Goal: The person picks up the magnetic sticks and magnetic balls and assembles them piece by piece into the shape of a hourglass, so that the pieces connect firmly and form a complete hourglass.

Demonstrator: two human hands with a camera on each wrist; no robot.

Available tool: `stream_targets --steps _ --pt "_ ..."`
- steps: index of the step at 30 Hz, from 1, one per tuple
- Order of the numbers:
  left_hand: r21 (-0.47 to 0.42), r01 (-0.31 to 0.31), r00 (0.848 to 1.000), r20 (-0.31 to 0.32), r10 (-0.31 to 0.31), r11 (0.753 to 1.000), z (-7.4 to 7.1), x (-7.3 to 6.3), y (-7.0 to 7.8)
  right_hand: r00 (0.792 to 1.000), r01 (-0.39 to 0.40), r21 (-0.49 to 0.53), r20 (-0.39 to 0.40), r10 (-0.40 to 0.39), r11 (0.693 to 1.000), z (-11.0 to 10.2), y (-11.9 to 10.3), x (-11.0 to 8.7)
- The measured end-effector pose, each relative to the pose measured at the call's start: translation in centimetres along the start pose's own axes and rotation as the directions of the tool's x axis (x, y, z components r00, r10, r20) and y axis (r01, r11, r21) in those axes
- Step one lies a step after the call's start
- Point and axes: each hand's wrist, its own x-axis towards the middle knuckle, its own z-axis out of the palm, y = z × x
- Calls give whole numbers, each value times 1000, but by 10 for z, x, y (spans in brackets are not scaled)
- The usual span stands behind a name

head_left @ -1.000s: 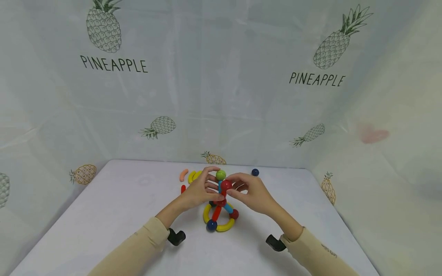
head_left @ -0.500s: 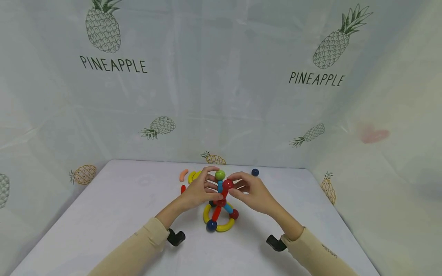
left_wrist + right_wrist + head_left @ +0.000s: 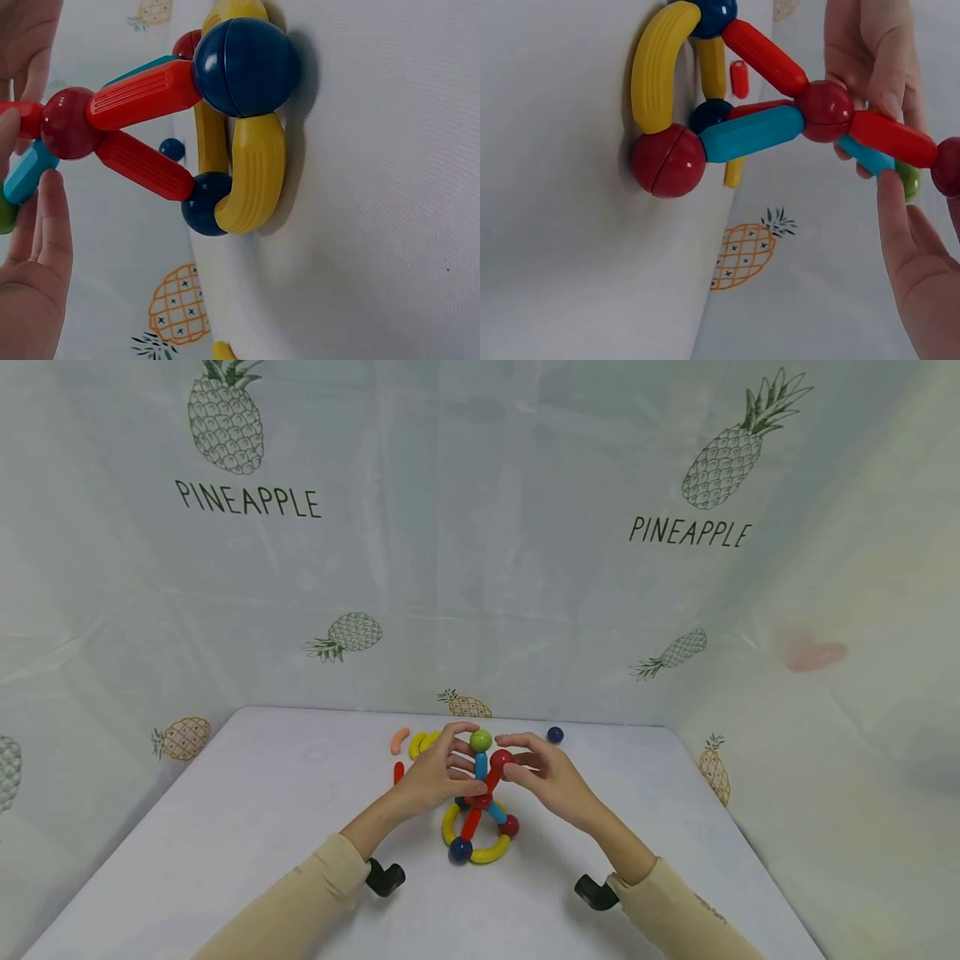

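Observation:
A toy model of building rods and balls stands on a ring of yellow curved rods [image 3: 491,854] with dark blue and red balls. Straight legs slant up to a central red ball [image 3: 824,111]. From it rise a light blue rod [image 3: 481,766] topped by a green ball [image 3: 481,741], and a red rod [image 3: 892,139] topped by a red ball [image 3: 501,761]. My left hand [image 3: 435,777] holds the light blue rod low down, thumb in front near the central ball. My right hand [image 3: 551,783] grips the top red ball, its index finger reaching past it.
On the white table [image 3: 300,860], behind my left hand, lie a peach curved rod [image 3: 400,741], yellow curved rods [image 3: 415,745] and a red rod [image 3: 398,772]. A loose dark blue ball [image 3: 555,735] sits at the back right. A pineapple-print curtain [image 3: 480,568] hangs behind.
The top red ball and its red rod have tilted to the right, away from the light blue rod, along with my right fingers. My left hand and the base stay nearly still.

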Motion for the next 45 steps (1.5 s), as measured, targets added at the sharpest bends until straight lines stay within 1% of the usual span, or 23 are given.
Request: stream_targets --steps 4,8,12,20,25,31,35,40,45 --pt "17 -13 1000 2 13 1000 1 -1 3 999 19 69 30 -22 997 -2 4 -2" --pt "43 -19 1000 5 19 999 2 -1 5 998 14 128 62 -22 992 -3 7 -3" --pt "61 -14 1000 -4 14 998 4 -1 4 997 -8 146 79 -4 989 -3 10 -3" --pt "62 -6 1000 -21 8 998 4 -1 3 996 -61 196 75 47 979 2 13 -2" --pt "74 -15 999 -35 18 997 4 -1 2 994 -87 216 85 70 972 5 15 -4" --pt "88 -25 999 -45 29 996 3 -2 1 990 -110 245 117 83 963 6 16 -4" --pt "95 -30 998 -49 35 995 4 -3 2 987 -128 278 130 94 952 6 16 -3" --pt "106 -21 998 -59 28 994 5 -2 3 984 -151 326 135 112 933 8 17 -2" --pt "114 -31 997 -66 39 993 4 -3 2 984 -145 361 153 95 921 9 19 -1"
